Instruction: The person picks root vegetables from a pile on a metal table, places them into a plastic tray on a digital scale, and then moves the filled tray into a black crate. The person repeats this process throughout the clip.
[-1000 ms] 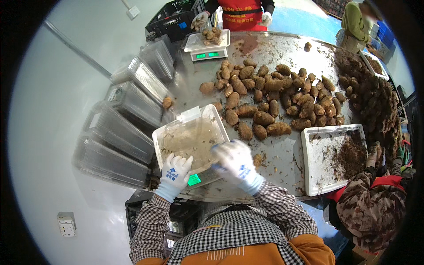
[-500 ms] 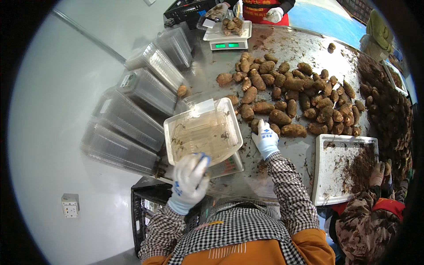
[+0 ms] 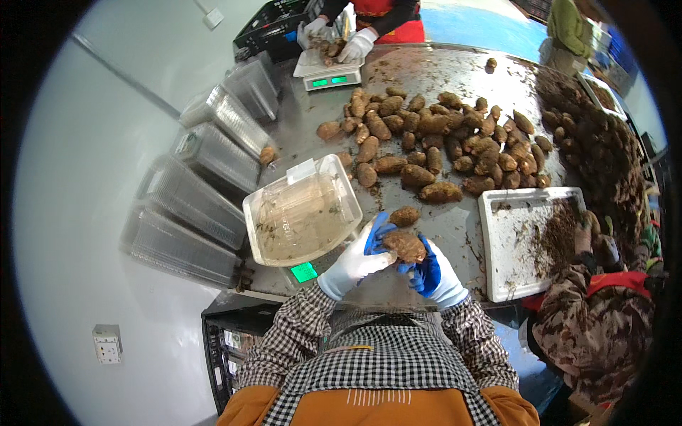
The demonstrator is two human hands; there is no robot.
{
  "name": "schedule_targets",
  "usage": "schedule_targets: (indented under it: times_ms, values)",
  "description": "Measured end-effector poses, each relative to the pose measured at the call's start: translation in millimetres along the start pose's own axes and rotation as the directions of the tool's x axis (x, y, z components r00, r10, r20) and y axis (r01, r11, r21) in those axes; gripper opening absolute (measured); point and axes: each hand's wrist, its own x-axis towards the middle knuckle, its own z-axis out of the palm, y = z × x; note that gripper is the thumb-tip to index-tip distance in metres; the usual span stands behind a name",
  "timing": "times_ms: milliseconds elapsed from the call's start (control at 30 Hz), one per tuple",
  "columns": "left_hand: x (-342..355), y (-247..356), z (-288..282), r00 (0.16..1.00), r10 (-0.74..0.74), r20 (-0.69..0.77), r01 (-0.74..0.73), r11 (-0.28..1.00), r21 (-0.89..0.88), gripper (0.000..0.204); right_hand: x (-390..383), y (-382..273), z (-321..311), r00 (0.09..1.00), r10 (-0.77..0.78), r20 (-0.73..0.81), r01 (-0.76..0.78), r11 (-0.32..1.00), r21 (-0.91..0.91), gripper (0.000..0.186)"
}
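A brown, rough-skinned taro (image 3: 405, 246) is held between my two gloved hands above the near part of the metal table. My left hand (image 3: 357, 257), in a white glove with blue palm, grips its left side. On its right, my right hand (image 3: 435, 274) has its blue-coated fingers curled around it. A smaller taro (image 3: 404, 216) is just beyond my left fingertips; whether they touch it I cannot tell. Left of my hands, a white tray (image 3: 353, 207) with a clear plastic container (image 3: 302, 213) in it rests on a scale with a lit green display (image 3: 304, 272).
Many taros (image 3: 433, 125) lie heaped ahead. Stacked clear containers (image 3: 186, 241) line the left wall. A white foam tray (image 3: 497, 273) with dirt is at right, beside a co-worker's gloved hands. Across the table, another person handles taros at a second scale (image 3: 332, 80).
My right hand has come back from the pile, and my left has moved right from beside the tray. Both now hold a taro. The person opposite has reached onto the far scale.
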Motion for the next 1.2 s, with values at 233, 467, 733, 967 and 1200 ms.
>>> schedule_targets:
  times_ms: [233,467,733,967,1200]
  values:
    - [-3,-11,3,0.973,-0.222,0.06,0.23,0.946,-0.227,0.048,-43,1,27,0.906,-0.391,-0.163,0.229,0.775,-0.589,0.027]
    - [-21,-2,9,0.994,-0.074,-0.082,0.061,0.987,-0.149,0.05,-54,6,28,0.85,-0.524,-0.056,0.366,0.662,-0.654,0.036]
    - [-37,-13,9,0.977,0.005,-0.214,-0.015,0.999,-0.046,0.042,-37,17,43,0.656,-0.571,0.494,0.313,-0.39,-0.866,0.021]
    - [-43,-5,22,0.879,0.396,-0.265,-0.293,0.888,0.355,0.055,-20,-7,-12,0.674,-0.635,0.378,-0.007,-0.517,-0.856,0.023]
    - [-44,-1,33,0.829,0.549,-0.105,-0.228,0.503,0.834,0.064,-25,6,-12,0.905,-0.309,0.293,0.408,0.429,-0.806,0.057]
